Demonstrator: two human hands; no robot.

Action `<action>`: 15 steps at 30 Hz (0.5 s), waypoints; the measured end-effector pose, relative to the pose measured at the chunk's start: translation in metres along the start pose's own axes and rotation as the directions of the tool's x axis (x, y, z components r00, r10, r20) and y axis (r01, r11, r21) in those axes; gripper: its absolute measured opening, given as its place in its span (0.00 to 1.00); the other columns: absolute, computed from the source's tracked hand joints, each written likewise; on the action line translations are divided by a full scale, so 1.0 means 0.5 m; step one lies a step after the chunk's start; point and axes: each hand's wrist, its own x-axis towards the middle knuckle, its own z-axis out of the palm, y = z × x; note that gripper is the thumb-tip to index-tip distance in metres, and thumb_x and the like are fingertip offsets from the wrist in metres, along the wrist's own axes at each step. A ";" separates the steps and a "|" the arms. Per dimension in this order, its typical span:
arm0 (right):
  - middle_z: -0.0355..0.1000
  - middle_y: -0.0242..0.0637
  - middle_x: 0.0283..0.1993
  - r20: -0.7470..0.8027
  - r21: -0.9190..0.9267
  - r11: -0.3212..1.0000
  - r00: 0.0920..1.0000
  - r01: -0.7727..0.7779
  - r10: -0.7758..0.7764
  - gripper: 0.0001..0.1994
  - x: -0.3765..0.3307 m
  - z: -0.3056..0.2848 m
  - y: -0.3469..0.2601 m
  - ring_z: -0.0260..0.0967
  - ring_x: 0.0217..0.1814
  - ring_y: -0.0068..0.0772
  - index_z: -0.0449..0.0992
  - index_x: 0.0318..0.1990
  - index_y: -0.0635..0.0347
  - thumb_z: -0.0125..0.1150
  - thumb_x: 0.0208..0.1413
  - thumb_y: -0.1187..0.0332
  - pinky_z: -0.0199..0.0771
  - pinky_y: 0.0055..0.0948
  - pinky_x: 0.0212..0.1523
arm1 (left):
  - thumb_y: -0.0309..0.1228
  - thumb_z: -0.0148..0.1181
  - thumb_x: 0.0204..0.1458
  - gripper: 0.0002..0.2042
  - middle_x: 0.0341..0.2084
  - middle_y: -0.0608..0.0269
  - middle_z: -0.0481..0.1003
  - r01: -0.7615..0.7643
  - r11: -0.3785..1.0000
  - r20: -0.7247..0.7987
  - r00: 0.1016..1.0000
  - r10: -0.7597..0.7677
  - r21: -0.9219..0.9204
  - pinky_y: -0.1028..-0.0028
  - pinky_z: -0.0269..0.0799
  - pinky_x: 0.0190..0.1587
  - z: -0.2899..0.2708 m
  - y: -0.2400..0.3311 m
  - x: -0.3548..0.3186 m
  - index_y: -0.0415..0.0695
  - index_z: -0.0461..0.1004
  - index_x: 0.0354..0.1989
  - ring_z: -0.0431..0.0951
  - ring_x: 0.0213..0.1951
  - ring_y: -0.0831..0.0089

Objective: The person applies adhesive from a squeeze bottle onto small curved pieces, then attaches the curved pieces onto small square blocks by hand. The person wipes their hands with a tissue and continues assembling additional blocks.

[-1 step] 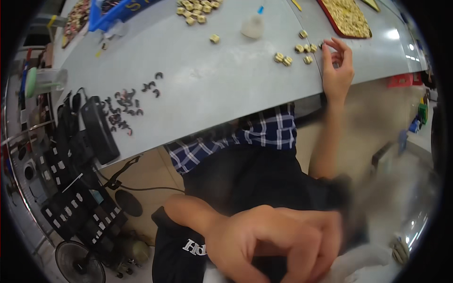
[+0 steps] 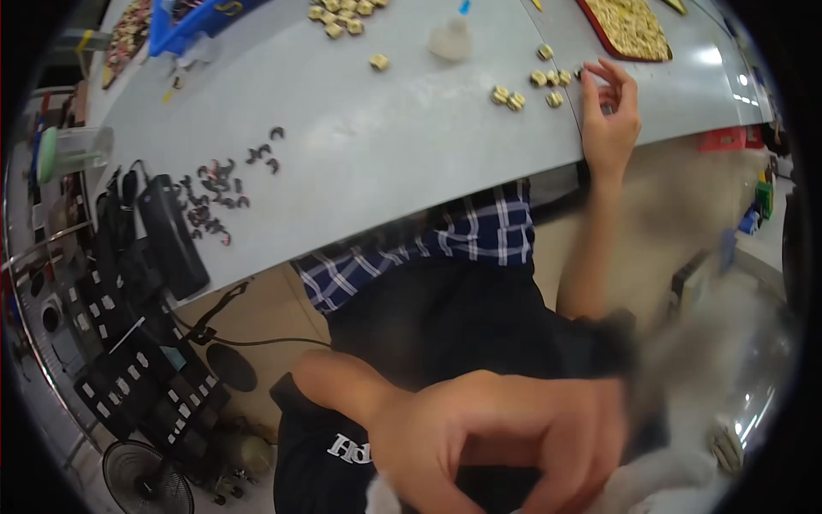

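My left hand [image 2: 505, 420] is large and close at the lower middle, its fingers curled round with a gap inside the curl. Its fingertips run out of the picture, so anything they grip is hidden. My right hand [image 2: 611, 120] rests on the grey table [image 2: 360, 154] at the right, fingers loosely bent and apart. Beside its thumb tip lies a small dark piece [image 2: 579, 74], and I make out nothing held. Several small gold-coloured blocks [image 2: 539, 79] lie just left of that hand. Two more gold blocks [image 2: 507, 98] sit a little nearer.
A heap of gold blocks [image 2: 347, 13] lies at the back, with a whitish translucent bottle [image 2: 451, 40] to its right. Dark curved pieces [image 2: 214, 193] are scattered at the left. A blue bin [image 2: 175, 32] and a red-rimmed tray [image 2: 604, 38] stand at the back; a fan [image 2: 147, 480] is lower left.
The whole view has shifted slightly, so the table things appear a little higher and further left. Both hands keep much the same pose.
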 end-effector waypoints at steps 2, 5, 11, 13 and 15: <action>0.75 0.35 0.42 -0.035 0.063 0.998 0.999 0.016 -0.014 0.14 -0.002 0.003 0.007 0.65 0.31 0.16 0.70 0.47 0.64 0.59 0.53 0.73 0.67 0.16 0.35 | 0.38 0.66 0.46 0.16 0.34 0.50 0.68 -0.103 0.994 0.044 0.994 0.101 0.048 0.76 0.71 0.34 -0.018 0.002 -0.002 0.34 0.75 0.29 0.70 0.33 0.69; 0.75 0.38 0.41 -0.038 0.028 0.999 0.999 0.038 -0.037 0.13 -0.004 0.003 0.009 0.67 0.32 0.17 0.69 0.46 0.66 0.59 0.53 0.73 0.68 0.17 0.36 | 0.35 0.65 0.47 0.16 0.36 0.51 0.72 0.379 0.893 0.016 0.919 -0.395 0.242 0.74 0.68 0.38 -0.039 0.044 0.000 0.33 0.73 0.36 0.74 0.35 0.66; 0.72 0.37 0.39 -0.029 0.107 0.991 0.996 -0.084 0.088 0.14 -0.005 0.005 0.001 0.64 0.34 0.18 0.67 0.49 0.65 0.54 0.54 0.76 0.65 0.17 0.35 | 0.37 0.60 0.51 0.20 0.43 0.38 0.67 0.498 0.846 0.112 0.845 -0.523 0.191 0.75 0.73 0.39 -0.078 0.085 0.005 0.27 0.75 0.39 0.73 0.39 0.62; 0.72 0.37 0.39 -0.037 0.121 0.990 0.997 -0.066 0.071 0.13 -0.005 0.006 0.002 0.64 0.34 0.19 0.67 0.48 0.65 0.54 0.54 0.75 0.65 0.18 0.35 | 0.34 0.60 0.50 0.18 0.43 0.35 0.68 0.473 0.874 0.056 0.875 -0.481 0.107 0.72 0.74 0.40 -0.077 0.081 0.003 0.26 0.75 0.39 0.74 0.39 0.58; 0.72 0.38 0.40 -0.040 0.133 0.990 0.998 -0.045 0.051 0.13 -0.007 0.011 0.006 0.65 0.34 0.20 0.68 0.47 0.65 0.54 0.55 0.74 0.66 0.18 0.35 | 0.31 0.61 0.49 0.17 0.42 0.32 0.68 0.434 0.901 -0.003 0.901 -0.434 0.024 0.69 0.75 0.41 -0.075 0.078 -0.002 0.25 0.74 0.39 0.75 0.39 0.54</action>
